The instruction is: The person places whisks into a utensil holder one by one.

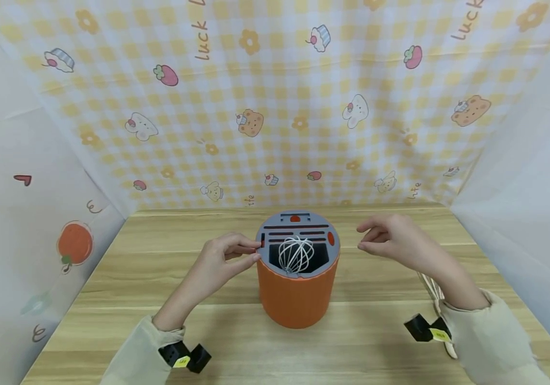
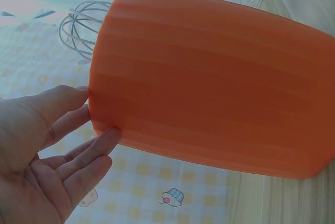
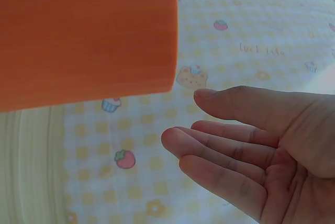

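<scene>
An orange round utensil holder (image 1: pixel 296 299) with a grey slotted top (image 1: pixel 275 220) stands upright on the table. A whisk (image 1: pixel 296 254) is in the large opening of the top, its wire head sticking out; its handle is hidden inside. At the holder's left rim, my left hand (image 1: pixel 229 256) touches the edge with thumb and fingertips, as the left wrist view also shows. My right hand (image 1: pixel 392 240) hovers apart from the holder on its right side, fingers loosely bent, with nothing between them.
A second whisk (image 1: pixel 433 291) lies on the wooden table (image 1: pixel 183 321) at the right, partly hidden under my right forearm. Behind the table hangs a yellow checked cloth (image 1: pixel 284 144). White cloth walls (image 1: pixel 520 176) stand at both sides.
</scene>
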Demonstrator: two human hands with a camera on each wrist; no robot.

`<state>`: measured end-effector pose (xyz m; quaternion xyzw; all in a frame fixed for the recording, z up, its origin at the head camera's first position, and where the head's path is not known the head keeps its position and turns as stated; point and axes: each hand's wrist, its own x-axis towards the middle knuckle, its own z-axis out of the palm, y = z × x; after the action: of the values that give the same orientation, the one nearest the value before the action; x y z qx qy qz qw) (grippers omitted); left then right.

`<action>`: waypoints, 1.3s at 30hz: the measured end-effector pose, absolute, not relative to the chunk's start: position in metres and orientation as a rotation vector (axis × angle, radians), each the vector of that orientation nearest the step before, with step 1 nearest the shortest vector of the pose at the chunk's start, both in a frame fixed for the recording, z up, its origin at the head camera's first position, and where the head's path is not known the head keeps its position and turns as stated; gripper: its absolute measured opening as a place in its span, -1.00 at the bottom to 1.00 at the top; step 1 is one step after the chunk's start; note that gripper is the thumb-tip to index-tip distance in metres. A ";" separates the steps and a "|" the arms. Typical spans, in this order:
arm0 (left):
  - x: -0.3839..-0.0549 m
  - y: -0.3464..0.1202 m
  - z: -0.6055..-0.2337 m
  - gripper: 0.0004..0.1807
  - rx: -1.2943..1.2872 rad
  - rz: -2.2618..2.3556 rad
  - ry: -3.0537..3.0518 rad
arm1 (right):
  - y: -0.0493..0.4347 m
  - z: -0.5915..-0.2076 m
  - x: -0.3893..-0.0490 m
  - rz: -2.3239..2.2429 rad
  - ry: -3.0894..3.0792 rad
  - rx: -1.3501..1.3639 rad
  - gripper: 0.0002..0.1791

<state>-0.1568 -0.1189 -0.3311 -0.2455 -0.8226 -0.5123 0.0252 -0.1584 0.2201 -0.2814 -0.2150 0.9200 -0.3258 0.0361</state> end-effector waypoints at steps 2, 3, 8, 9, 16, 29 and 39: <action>-0.156 -0.118 -0.331 -0.81 -0.759 -1.582 -2.544 | 0.226 -0.285 -0.158 -1.000 2.827 -0.646 -0.67; -0.156 -0.118 -0.330 -0.81 -0.758 -1.583 -2.544 | 0.229 -0.286 -0.158 -0.999 2.827 -0.638 -0.67; -0.157 -0.119 -0.332 -0.81 -0.753 -1.598 -2.547 | 0.241 -0.293 -0.157 -1.007 2.826 -0.610 -0.65; -0.158 -0.119 -0.332 -0.81 -0.749 -1.601 -2.550 | 0.244 -0.294 -0.157 -1.006 2.828 -0.605 -0.65; -0.158 -0.120 -0.333 -0.80 -0.737 -1.610 -2.557 | 0.259 -0.303 -0.156 -0.994 2.843 -0.539 -0.64; -0.160 -0.119 -0.333 -0.81 -0.740 -1.628 -2.551 | 0.288 -0.323 -0.152 -0.978 2.843 -0.416 -0.65; -0.160 -0.120 -0.333 -0.80 -0.741 -1.624 -2.559 | 0.307 -0.340 -0.143 -0.969 2.789 -0.301 -0.59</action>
<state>-0.1596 -0.1196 -0.3328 -0.2375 -0.8201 -0.5205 0.0107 -0.1435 0.3065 -0.3399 -0.1011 0.9362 -0.3253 0.0868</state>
